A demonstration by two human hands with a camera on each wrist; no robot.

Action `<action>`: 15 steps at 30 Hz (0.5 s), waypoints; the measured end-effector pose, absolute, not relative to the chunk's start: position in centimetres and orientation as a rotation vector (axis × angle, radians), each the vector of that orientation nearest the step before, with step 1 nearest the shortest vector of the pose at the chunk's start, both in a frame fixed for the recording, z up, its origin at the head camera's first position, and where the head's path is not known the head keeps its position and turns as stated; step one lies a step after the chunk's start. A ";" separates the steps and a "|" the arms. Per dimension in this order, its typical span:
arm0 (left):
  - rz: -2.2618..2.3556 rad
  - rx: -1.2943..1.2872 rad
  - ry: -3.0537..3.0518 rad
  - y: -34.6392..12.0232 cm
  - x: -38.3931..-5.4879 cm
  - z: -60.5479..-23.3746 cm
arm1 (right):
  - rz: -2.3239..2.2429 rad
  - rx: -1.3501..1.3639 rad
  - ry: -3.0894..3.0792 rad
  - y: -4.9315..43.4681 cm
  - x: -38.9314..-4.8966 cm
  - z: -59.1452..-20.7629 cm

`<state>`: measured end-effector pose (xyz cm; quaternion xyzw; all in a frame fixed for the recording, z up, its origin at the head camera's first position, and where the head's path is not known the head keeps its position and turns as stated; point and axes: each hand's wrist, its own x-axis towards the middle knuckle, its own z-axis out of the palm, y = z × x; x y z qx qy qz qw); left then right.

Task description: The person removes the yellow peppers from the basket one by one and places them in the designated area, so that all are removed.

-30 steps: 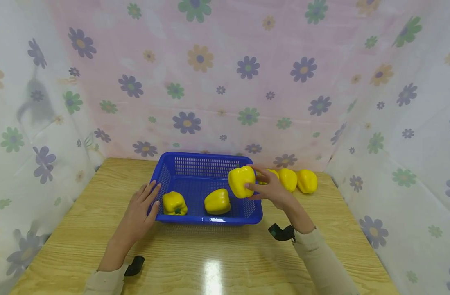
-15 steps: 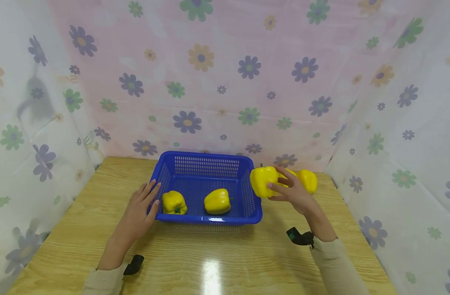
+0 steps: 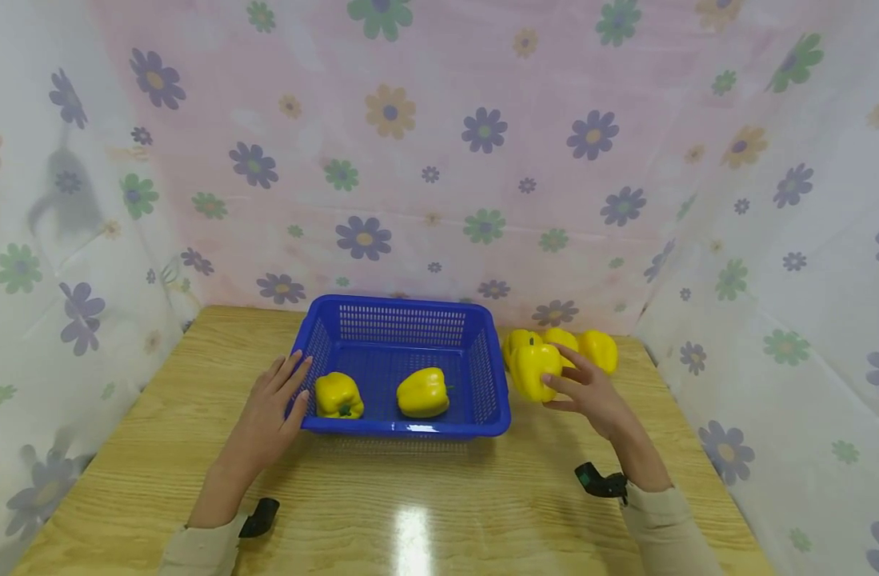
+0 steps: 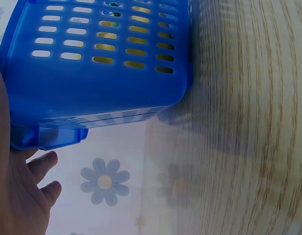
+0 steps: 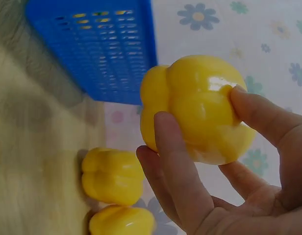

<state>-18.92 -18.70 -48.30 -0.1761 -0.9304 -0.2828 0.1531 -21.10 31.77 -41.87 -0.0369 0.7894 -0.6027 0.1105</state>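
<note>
My right hand (image 3: 593,392) pinches a yellow bell pepper (image 3: 536,372) between thumb and fingers, just right of the blue plastic basket (image 3: 410,430). In the right wrist view, the held bell pepper (image 5: 200,103) is tilted with its lobed end towards the camera, raised above the table. Extended fingers of my left hand (image 3: 269,412) rest along the basket's left rim. Inside the basket lie two more yellow peppers: one near the left wall (image 3: 338,394), the other around the middle (image 3: 422,392). The left wrist view shows the basket's slotted side (image 4: 102,78) beside that hand.
Behind the held pepper, yellow peppers stand in a row on the wooden table (image 3: 338,512); the rightmost pepper (image 3: 601,350) shows most. A flower-printed curtain (image 3: 439,160) closes off the back and both sides. Dark cameras sit at both wrists.
My right hand has carried the bell pepper from over the basket's right side out to the right, then lower, in front of the row. The left hand stays on the rim.
</note>
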 end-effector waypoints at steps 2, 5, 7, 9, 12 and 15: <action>-0.819 -0.505 -2.665 -18.7 -18.9 -48.2 | -1.756 -0.096 2.322 32.0 -21.2 -42.6; -0.819 -0.507 -2.661 -18.7 -18.8 -48.2 | -1.731 -0.082 2.316 32.3 -21.5 -43.8; -0.823 -0.502 -2.667 -18.7 -18.8 -48.2 | -1.710 -0.072 2.319 32.4 -21.7 -44.6; -0.813 -0.503 -2.670 -18.7 -18.9 -48.2 | -1.692 -0.067 2.325 32.6 -21.8 -45.3; -0.810 -0.502 -2.672 -18.8 -18.9 -48.3 | -1.667 -0.054 2.339 32.7 -22.1 -46.1; -0.805 -0.503 -2.671 -18.8 -19.0 -48.4 | -1.645 -0.018 2.341 32.9 -22.3 -46.7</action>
